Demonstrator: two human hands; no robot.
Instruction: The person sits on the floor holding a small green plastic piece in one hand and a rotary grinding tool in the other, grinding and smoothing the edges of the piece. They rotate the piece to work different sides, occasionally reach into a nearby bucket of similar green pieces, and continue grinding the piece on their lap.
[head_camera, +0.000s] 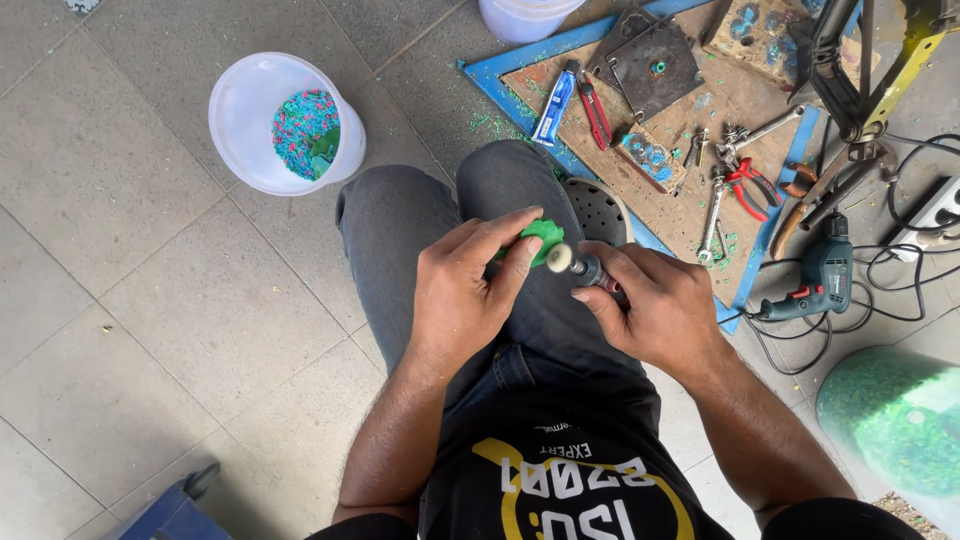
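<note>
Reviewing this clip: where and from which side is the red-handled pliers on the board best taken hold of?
Grip the red-handled pliers by the two handles, coming from above on the lower right. The handles splay apart and lie flat on the wooden board, while the metal nose points up-left among the wrench and other tools.

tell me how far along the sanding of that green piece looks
Done: the white bucket already holds blue and green shavings, and more lie on the wooden board.
In hand: the left hand holds a small green plastic piece against the white sanding drum of the rotary tool gripped by the right hand.
Left: how much remains can't be told.
</note>
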